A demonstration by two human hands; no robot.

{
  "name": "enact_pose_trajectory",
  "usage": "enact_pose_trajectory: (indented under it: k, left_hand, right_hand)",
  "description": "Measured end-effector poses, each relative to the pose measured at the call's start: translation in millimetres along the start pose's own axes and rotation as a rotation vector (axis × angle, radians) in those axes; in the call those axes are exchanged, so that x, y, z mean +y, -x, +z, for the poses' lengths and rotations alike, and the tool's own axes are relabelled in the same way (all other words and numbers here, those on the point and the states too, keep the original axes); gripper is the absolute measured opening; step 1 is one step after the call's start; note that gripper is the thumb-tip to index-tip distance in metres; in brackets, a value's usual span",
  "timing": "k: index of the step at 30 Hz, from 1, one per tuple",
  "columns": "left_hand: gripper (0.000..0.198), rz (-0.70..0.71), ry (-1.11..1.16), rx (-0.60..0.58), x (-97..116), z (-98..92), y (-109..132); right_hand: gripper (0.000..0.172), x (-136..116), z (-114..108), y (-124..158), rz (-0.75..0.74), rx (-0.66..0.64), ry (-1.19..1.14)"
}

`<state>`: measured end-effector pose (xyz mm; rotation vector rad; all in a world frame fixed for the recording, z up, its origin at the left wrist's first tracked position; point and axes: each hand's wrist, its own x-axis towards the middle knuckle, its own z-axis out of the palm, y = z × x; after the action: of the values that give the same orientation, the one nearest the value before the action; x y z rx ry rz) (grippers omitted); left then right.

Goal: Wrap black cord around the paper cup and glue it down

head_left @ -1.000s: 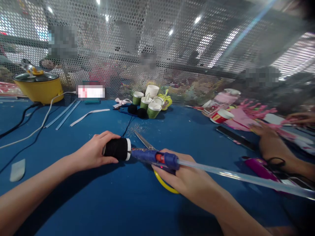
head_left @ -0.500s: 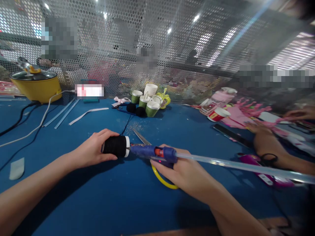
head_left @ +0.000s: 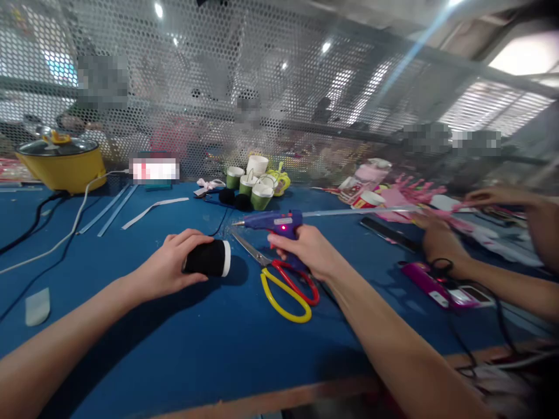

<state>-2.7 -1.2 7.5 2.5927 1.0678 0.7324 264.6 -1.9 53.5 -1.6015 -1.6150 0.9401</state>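
Observation:
My left hand (head_left: 181, 262) is closed around a black-wrapped cup (head_left: 206, 259), which lies on its side with its white rim facing right. A black strand runs back from it across the table. My right hand (head_left: 308, 247) grips a blue hot glue gun (head_left: 271, 221) whose small light glows red. The gun's metal nozzle points left, above and slightly right of the cup and apart from it. A long clear glue stick (head_left: 362, 210) sticks out of its rear. Beneath the gun lie scissors (head_left: 279, 291) with one red and one yellow handle loop.
Green-wrapped cups (head_left: 262, 196) and black pompoms (head_left: 243, 202) stand at the back middle. A yellow pot (head_left: 63, 169) with cords is at back left, near pale strips (head_left: 155, 210). Right are a purple power strip (head_left: 437, 285), a phone (head_left: 388, 234) and another person's arms (head_left: 489, 273).
My right hand has lifted the glue gun up and back from the cup's rim, so the scissors' handles now show. My left hand still holds the cup; the head view has shifted slightly.

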Motion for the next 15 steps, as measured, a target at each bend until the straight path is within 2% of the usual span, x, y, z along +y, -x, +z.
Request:
enact_pose_trajectory:
  k: [2,5,9,12,15]
  left_hand:
    - [0.049,0.021,-0.023,0.015,-2,1.6,0]
    - [0.049,0.058,-0.063,0.044,-4,3.8,0]
    - [0.05,0.092,-0.093,0.066,-4,3.5,0]
    - [0.051,0.11,-0.089,0.068,-2,2.6,0]
    - [0.051,0.126,-0.082,0.066,-1,3.7,0]
  right_hand:
    - [0.021,11,-2,-19,0.029,0.056,-0.001]
    - [0.03,30,-3,-44,0.083,0.082,0.111]
    - [0.039,50,-2,-63,0.151,0.148,0.255]
    - [0.037,48,-1,-64,0.146,0.191,0.366]
    - [0.029,30,6,-55,0.072,0.216,0.426]
